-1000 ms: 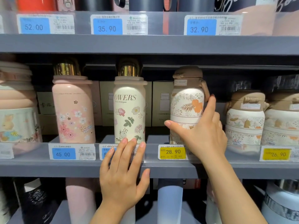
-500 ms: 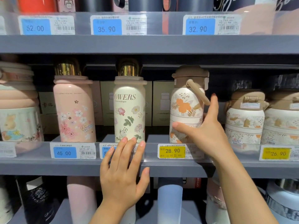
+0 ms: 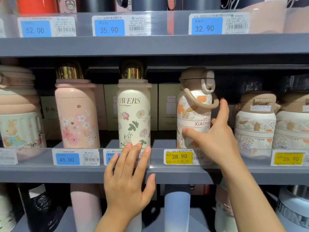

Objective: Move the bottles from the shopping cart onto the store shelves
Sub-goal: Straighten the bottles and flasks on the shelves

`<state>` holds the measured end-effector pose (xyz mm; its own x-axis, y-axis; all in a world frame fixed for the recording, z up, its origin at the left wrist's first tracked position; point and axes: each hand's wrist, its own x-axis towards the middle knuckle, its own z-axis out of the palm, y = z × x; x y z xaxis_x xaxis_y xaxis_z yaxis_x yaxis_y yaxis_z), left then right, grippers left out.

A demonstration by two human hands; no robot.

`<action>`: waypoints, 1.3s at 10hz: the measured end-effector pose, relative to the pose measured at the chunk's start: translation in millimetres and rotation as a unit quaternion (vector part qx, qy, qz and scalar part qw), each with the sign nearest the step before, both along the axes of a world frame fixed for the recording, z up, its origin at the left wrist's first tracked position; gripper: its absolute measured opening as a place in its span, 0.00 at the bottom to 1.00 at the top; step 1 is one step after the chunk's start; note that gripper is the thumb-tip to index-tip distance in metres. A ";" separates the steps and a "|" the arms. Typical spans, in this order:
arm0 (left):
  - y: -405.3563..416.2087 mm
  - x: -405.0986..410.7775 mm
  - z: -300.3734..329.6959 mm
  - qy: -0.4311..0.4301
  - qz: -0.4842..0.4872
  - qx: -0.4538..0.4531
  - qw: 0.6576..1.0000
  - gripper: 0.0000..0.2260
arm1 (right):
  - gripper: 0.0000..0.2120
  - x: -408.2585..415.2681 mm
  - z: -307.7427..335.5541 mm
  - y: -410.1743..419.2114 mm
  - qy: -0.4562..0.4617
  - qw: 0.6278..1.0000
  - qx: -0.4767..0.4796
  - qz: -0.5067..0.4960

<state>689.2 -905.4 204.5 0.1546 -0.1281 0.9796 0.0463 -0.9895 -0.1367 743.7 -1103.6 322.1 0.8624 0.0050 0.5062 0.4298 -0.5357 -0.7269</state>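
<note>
A white bottle with orange leaf print, a brown lid and a loop handle stands upright on the grey middle shelf, above the yellow 28.90 tag. My right hand holds its lower right side, thumb across the front below the lettering and index finger up by the handle. My left hand rests flat on the shelf's front edge with straight fingers, just below a cream flower-print bottle. No shopping cart is in view.
A pink blossom bottle stands left of the cream one. Two shorter leaf-print bottles stand close to the right of my right hand. The upper shelf hangs low over the lids. More bottles fill the shelf below.
The leaf-print bottle has been turned on the spot: its handle swung round to the front and the lettering now faces me. My right hand slid round to its right side. My left hand stayed put.
</note>
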 end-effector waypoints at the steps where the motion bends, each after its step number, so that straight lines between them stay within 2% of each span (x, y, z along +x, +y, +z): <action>1: -0.3 0.0 0.2 0.001 0.001 -0.001 1.000 0.21 | 0.59 -1.2 -0.7 5.1 -0.009 0.999 -0.013 -0.030; 3: -0.7 -0.6 0.6 0.008 0.000 -0.005 1.000 0.21 | 0.61 -2.2 -5.1 18.2 -0.052 0.990 -0.073 -0.111; 8: -1.3 -4.7 3.7 0.033 0.001 -0.011 0.999 0.21 | 0.61 -1.4 -6.1 14.8 -0.096 0.987 -0.076 -0.107; 9: -0.9 -7.9 3.7 0.057 -0.009 -0.013 0.998 0.22 | 0.58 -7.0 -18.2 3.3 -0.190 0.980 0.004 -0.063; 10: -3.4 -10.5 3.6 0.071 -0.016 -0.019 0.997 0.23 | 0.44 -10.0 -34.3 -27.6 -0.300 0.946 0.098 -0.071; 11: -19.7 -11.8 6.9 0.064 -0.030 -0.043 0.997 0.24 | 0.36 -1.3 -37.5 -68.0 -0.312 0.929 0.124 -0.153; 12: -48.2 -3.1 13.5 0.077 -0.068 0.011 0.995 0.23 | 0.40 15.5 -28.8 -98.0 -0.206 0.957 0.106 -0.173; 13: -62.8 10.8 15.9 0.083 -0.051 0.041 0.994 0.23 | 0.48 23.5 -21.6 -106.5 -0.105 0.983 0.039 -0.148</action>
